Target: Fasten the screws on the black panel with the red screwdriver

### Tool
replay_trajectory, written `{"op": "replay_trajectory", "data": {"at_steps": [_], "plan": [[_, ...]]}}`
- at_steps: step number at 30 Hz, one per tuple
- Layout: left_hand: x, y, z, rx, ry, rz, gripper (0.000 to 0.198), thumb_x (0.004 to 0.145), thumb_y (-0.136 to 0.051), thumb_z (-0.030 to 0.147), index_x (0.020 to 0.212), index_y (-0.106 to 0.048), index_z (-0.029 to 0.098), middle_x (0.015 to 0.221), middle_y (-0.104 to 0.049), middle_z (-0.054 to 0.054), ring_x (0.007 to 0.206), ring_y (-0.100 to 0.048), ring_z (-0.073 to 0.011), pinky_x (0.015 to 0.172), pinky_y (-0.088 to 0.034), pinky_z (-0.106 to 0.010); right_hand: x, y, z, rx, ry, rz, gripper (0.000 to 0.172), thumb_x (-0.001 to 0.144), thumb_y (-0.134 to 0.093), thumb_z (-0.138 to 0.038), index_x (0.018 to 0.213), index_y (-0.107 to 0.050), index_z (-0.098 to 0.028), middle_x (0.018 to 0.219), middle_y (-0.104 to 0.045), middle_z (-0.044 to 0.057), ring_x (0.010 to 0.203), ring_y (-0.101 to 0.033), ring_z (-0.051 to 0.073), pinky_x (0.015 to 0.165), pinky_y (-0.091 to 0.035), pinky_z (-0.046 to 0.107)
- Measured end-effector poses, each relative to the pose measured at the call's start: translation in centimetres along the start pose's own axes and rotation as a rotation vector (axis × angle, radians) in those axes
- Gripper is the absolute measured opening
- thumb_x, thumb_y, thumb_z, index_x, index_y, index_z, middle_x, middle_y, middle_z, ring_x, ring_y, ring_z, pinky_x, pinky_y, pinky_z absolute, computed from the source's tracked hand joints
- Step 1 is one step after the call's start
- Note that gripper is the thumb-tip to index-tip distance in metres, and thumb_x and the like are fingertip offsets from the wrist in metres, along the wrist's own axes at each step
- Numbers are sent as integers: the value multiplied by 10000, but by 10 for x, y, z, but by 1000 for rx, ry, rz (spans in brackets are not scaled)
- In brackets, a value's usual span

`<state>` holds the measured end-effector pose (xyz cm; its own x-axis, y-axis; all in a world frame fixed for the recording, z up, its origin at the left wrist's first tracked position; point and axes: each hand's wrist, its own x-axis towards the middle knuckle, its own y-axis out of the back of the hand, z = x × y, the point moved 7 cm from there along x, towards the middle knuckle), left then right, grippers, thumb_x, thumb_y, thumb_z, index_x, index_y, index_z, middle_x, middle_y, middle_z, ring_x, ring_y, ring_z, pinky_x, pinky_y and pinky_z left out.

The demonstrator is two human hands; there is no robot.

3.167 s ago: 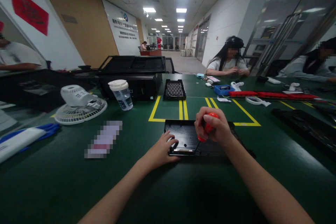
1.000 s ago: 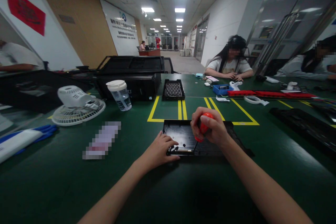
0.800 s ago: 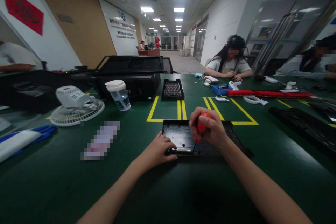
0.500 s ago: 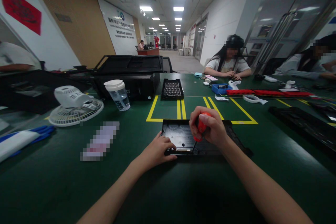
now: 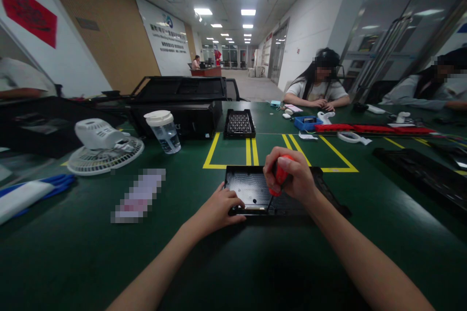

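A shallow black plastic panel [image 5: 242, 182] with a raised rim lies in front of me on the green table. My right hand [image 5: 290, 175] is closed around the red handle of a screwdriver [image 5: 280, 177]. The screwdriver leans slightly, its dark shaft pointing down to the panel's near rim, where the tip touches or nearly touches a thin strip [image 5: 251, 209]. At the near left corner, my left hand [image 5: 221, 206] grips the panel's rim, fingers inside and thumb along the near side. Any screw under the tip is too small to make out.
Beyond the panel, a small black tray [image 5: 240, 125] holds small dark pieces. To the left are a white fan [image 5: 105, 148], a lidded cup [image 5: 163, 131] and blue-white gloves [image 5: 36, 194]. Rightward lie a blue bin [image 5: 307, 124], a tape roll [image 5: 349, 137] and a long black panel [image 5: 419, 175]. A co-worker sits across.
Almost nothing differs. My right hand and the screwdriver have shifted very slightly; the panel and my left hand stay in place.
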<state>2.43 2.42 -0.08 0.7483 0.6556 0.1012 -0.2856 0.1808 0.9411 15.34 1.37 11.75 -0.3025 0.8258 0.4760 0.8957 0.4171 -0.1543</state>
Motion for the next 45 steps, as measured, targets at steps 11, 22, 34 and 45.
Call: {"op": "replay_trajectory", "data": {"at_steps": [11,22,34,45], "plan": [[0,-1,1,3,1,-3,284,779,-556,446,978,-631,258,937,-608,-19,955,-534,-200,1050,-160,-511,-1,0,2,0,-11,-2,204,776,-480,-280,677,-558,-119,447,-499,-18,308,-417,71,307,-319,180],[1,-1,0,1,3,-4,278,771,-568,439,972,-634,257,924,-608,-19,932,-543,-197,1048,-157,-520,-1,-1,1,-7,-4,-7,211,781,-481,-287,678,-557,-119,447,-493,-19,309,-414,73,308,-313,184],[1,-1,3,-1,4,-6,272,773,-571,428,979,-632,261,927,-610,-20,932,-543,-199,1047,-165,-530,-3,-1,0,-35,-8,20,212,776,-485,-299,668,-544,-126,440,-480,-27,296,-405,68,291,-298,175],[1,-1,2,12,8,-8,276,777,-560,439,980,-625,263,932,-608,-20,944,-542,-200,1049,-163,-527,-3,1,0,-45,-7,24,211,778,-474,-299,678,-545,-128,439,-480,-30,300,-406,69,302,-309,177]]}}
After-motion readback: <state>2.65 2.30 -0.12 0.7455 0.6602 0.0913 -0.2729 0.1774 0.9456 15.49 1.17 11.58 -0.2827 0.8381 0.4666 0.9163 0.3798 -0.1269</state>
